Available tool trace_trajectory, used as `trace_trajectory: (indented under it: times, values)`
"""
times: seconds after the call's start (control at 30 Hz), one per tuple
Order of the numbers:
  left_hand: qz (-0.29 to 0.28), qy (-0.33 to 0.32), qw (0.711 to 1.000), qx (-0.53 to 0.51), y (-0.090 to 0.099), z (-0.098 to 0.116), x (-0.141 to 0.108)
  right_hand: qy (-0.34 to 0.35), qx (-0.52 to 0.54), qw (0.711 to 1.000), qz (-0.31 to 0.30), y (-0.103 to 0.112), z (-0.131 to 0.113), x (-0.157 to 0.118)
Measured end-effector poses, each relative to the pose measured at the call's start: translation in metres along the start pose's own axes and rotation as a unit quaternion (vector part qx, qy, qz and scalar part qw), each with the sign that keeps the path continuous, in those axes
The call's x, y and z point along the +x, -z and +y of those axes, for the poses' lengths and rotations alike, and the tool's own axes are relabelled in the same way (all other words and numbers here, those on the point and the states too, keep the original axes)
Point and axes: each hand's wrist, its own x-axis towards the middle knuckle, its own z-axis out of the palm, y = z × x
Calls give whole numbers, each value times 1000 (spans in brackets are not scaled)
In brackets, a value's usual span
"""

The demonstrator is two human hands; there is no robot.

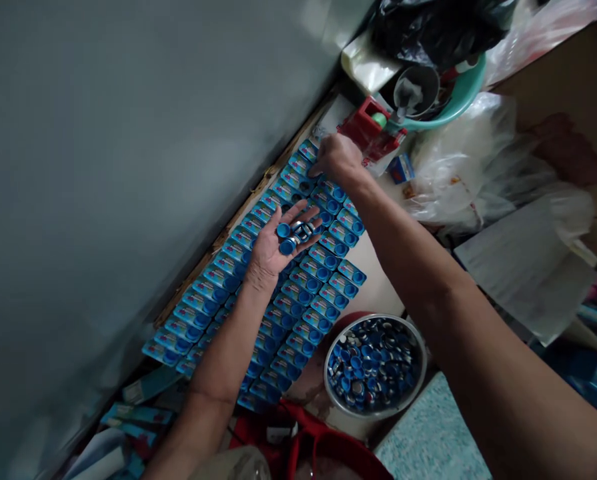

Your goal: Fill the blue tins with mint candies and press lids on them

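Observation:
My left hand [273,247] is palm up, fingers spread, cradling several small round blue-and-silver discs [288,247] that look like little tins or caps. Beneath it lie rows of blue printed cards [293,307], many with a round blue disc at one end. At the far end of the rows, my right hand [337,159] has its fingers pinched together just over the cards. Whatever is between those fingertips is hidden. Near my left hand, a few cards show a dark round spot [297,198] in place of the blue disc.
A metal bowl [330,393] full of similar discs stands right of the cards. Beyond my right hand are a red tape dispenser [363,123] and a green basin [471,90]. Clear plastic bags [463,153] lie at right. A grey wall [103,133] borders the left; red fabric [338,453] shows below.

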Motion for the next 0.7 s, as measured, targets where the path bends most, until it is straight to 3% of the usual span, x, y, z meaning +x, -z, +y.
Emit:
trace_trajectory:
  times: [0.07, 0.17, 0.27, 0.37, 0.47, 0.6, 0.7]
  values:
    - [2, -3, 1000, 1, 0, -2, -2, -26, -11, 1000, 5, 7, -9, -8]
    - [17, -7, 1000, 7, 2, -4, -11, -30, -31, 999, 6, 21, -37, -43]
    - [25, 2, 1000, 4, 8, -5, -19, 66, -2, 998, -7, 31, -65, -98]
    - [61, 11, 998, -3, 18, -8, -21, 178, 7, 978, -108, 31, -83, -154]
    - [104, 21, 994, -2, 26, -14, -18, 243, -7, 955, -170, 21, -89, -190]
    - [82, 39, 996, -23, 29, -20, -18, 218, 48, 957, -186, 11, -85, -194]
    - [57, 36, 997, -23, 28, -21, -21, 135, 86, 983, -84, 12, -77, -169]
